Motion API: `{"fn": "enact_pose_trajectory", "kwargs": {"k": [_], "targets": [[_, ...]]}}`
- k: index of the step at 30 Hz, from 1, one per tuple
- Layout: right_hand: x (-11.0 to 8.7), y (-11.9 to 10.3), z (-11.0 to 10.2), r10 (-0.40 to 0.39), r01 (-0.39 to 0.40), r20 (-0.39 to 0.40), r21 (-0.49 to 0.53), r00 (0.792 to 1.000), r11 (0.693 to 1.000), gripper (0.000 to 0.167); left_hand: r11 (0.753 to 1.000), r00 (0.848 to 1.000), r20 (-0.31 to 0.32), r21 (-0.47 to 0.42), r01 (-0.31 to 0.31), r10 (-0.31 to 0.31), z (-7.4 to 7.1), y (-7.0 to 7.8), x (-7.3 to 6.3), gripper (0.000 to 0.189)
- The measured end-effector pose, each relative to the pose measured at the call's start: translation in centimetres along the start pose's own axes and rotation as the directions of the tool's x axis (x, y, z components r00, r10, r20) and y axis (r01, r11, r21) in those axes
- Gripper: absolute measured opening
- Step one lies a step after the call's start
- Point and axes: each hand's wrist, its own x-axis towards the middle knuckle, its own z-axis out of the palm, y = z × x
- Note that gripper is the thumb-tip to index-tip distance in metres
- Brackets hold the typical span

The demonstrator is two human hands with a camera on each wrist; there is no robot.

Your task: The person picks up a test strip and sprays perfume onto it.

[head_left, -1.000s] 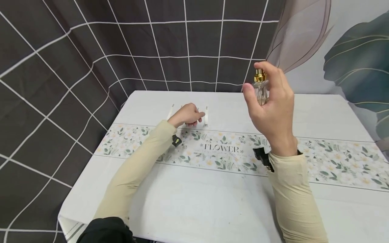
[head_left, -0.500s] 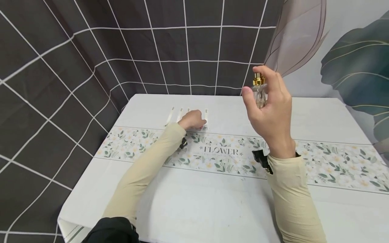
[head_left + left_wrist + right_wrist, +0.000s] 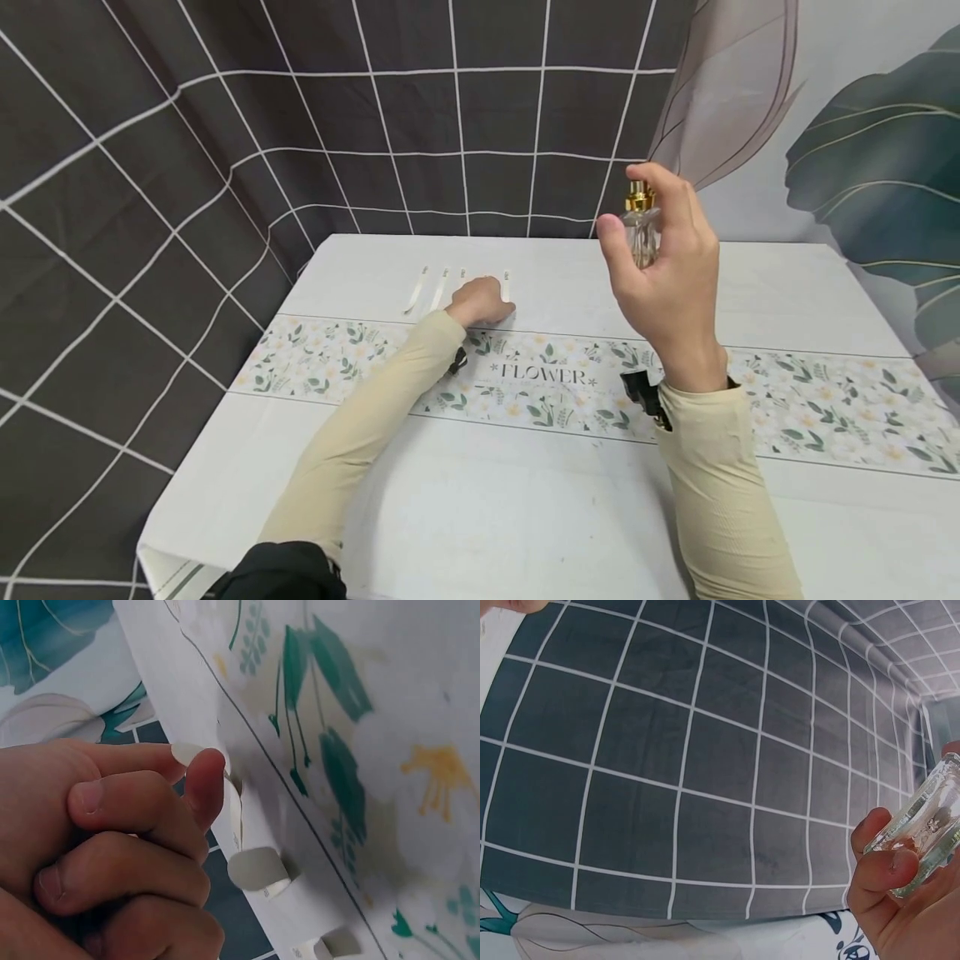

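My right hand [image 3: 671, 275] holds up a clear glass perfume bottle [image 3: 642, 237] with a gold spray top. Its index finger lies on the top, and the thumb is at the bottle's side. In the right wrist view the glass [image 3: 930, 825] sits among the fingers at the right edge. Low over the far part of the table, my left hand [image 3: 483, 302] is at the rightmost of several white paper scent strips [image 3: 416, 290]. The left wrist view shows thumb and index finger pinching a strip's pale rounded end [image 3: 185, 754], the other fingers curled. Neighbouring strips are partly covered by this hand.
A white cloth [image 3: 480, 500] covers the table, with a floral band [image 3: 547, 372] lettered FLOWER across it. Behind and to the left hangs a dark grid-patterned curtain [image 3: 405, 117]. A leaf-printed backdrop [image 3: 885, 167] stands at the right rear.
My left hand has moved right and slightly nearer, uncovering the strips on the left and reaching the rightmost one. My right hand keeps the perfume bottle raised, nearly still.
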Motion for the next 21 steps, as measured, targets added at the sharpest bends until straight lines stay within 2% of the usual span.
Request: {"fn": "enact_pose_trajectory", "kwargs": {"k": [8,21], "targets": [[-0.03,0.07,-0.01,0.003,-0.003,0.003,-0.001,1.0,1.0,0.043,1.0,1.0,-0.017,-0.025,-0.008,0.008,0.34,-0.1,0.27,0.028],[-0.14,0.06,0.16,0.008,-0.008,0.016,-0.006,1.0,1.0,0.043,0.989,0.999,-0.036,-0.148,0.022,-0.028,-0.23,-0.81,0.28,0.034]]}}
